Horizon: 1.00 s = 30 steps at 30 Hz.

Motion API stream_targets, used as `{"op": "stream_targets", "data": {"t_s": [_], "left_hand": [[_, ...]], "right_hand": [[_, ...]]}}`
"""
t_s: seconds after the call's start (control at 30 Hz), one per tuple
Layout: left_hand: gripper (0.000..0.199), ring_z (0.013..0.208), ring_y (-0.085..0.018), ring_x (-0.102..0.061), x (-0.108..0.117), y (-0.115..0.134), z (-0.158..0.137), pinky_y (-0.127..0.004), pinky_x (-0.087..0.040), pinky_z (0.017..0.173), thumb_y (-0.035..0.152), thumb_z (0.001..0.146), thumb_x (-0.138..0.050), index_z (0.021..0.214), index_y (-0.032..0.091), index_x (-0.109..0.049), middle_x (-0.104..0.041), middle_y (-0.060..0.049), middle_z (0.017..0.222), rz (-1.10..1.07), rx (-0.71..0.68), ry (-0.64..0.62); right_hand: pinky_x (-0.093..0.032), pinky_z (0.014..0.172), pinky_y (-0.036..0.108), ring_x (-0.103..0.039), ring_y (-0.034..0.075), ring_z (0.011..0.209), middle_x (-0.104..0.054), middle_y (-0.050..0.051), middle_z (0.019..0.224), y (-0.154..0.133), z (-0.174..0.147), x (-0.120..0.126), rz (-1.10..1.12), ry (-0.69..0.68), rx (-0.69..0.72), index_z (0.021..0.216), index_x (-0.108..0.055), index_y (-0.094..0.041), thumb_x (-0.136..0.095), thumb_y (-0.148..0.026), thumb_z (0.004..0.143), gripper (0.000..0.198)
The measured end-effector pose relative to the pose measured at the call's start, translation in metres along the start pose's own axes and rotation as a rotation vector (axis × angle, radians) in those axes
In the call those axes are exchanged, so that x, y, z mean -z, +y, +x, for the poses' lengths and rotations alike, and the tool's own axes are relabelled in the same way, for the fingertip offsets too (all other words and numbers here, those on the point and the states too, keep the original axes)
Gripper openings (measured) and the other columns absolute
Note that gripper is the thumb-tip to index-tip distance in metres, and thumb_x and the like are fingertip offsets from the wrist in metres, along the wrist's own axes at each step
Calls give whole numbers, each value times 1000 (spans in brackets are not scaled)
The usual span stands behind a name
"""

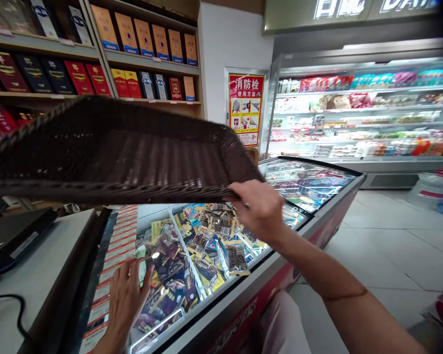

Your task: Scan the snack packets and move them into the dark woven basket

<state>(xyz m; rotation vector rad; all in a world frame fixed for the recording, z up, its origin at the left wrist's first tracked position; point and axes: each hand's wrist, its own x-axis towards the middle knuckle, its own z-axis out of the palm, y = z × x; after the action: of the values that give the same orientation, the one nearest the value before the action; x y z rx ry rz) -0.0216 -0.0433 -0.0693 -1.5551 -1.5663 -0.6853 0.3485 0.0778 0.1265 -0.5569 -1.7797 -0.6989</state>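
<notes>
My right hand (260, 209) grips the near right corner of a dark brown woven basket (162, 152). The wide, shallow basket is raised and tilted above a chest freezer (306, 241); nothing shows in the part of it I can see. My left hand (127, 290) is open, fingers spread, over the freezer's left end beside a strip of price labels (112, 265). Under it lie dark purple and yellow packets (170, 280). Small brown snack packs (221, 221) are heaped beyond a white wire divider (188, 253), and one pack (237, 258) lies by the freezer's near edge.
A counter (55, 265) with a black device (18, 236) and a cable stands at the left. Shelves of boxed goods (162, 42) rise behind. A lit refrigerated display (365, 118) is at the back right. Water bottles (431, 191) stand on the tiled floor (376, 246).
</notes>
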Motion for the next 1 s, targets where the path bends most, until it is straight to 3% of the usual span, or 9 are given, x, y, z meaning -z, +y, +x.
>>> {"op": "stream_targets", "data": {"t_s": [0.17, 0.27, 0.33, 0.47, 0.7, 0.9, 1.0], "left_hand": [[31, 89, -34, -65, -1, 9, 1, -44, -51, 77, 43, 109, -46, 118, 19, -63, -69, -15, 104, -28, -14, -29], [32, 91, -35, -66, -2, 14, 1, -45, -51, 78, 45, 109, -46, 120, 20, -62, -70, -15, 105, -64, -12, -62], [32, 92, -35, -67, -3, 15, 0, -45, -52, 79, 47, 109, -46, 120, 22, -62, -70, -14, 104, -89, -12, -78], [32, 90, -32, -70, -3, 19, -2, -43, -53, 80, 50, 109, -47, 123, 24, -60, -71, -12, 105, -124, -23, -69], [29, 93, -32, -77, -12, 27, -9, -43, -59, 77, 52, 105, -57, 122, 30, -64, -77, -10, 109, -165, -8, -25], [46, 112, -36, -76, -24, 37, -16, -49, -64, 90, 60, 99, -63, 135, 31, -67, -78, -13, 125, -203, 8, -91], [80, 128, -40, -71, -18, 63, -11, -56, -62, 102, 75, 89, -69, 151, 26, -59, -72, -19, 143, -243, 6, -260]], "right_hand": [[-50, 80, 35, -70, 25, 91, -76, 9, 98, 67, -12, 85, -302, 101, -177, 114, -75, -21, -67, -43, 102, 27], [-50, 80, 38, -71, 28, 94, -77, 13, 102, 107, -35, 109, -503, 94, -324, 116, -75, -21, -64, -52, 102, 36], [-49, 77, 38, -71, 31, 94, -77, 17, 102, 133, -55, 111, -602, 75, -422, 117, -75, -17, -63, -52, 101, 40], [-46, 73, 38, -70, 32, 93, -76, 20, 102, 180, -94, 86, -650, -114, -591, 123, -72, -14, -54, -40, 102, 37], [-49, 72, 43, -76, 37, 88, -75, 28, 98, 235, -159, 11, -670, -572, -909, 122, -72, -8, -50, -25, 100, 36], [-54, 80, 46, -79, 37, 95, -76, 28, 101, 243, -208, -40, -566, -805, -862, 110, -76, -9, -49, -11, 96, 31], [-54, 83, 52, -76, 41, 99, -75, 30, 103, 230, -230, -55, -513, -769, -824, 118, -74, -8, -44, -14, 97, 37]]}}
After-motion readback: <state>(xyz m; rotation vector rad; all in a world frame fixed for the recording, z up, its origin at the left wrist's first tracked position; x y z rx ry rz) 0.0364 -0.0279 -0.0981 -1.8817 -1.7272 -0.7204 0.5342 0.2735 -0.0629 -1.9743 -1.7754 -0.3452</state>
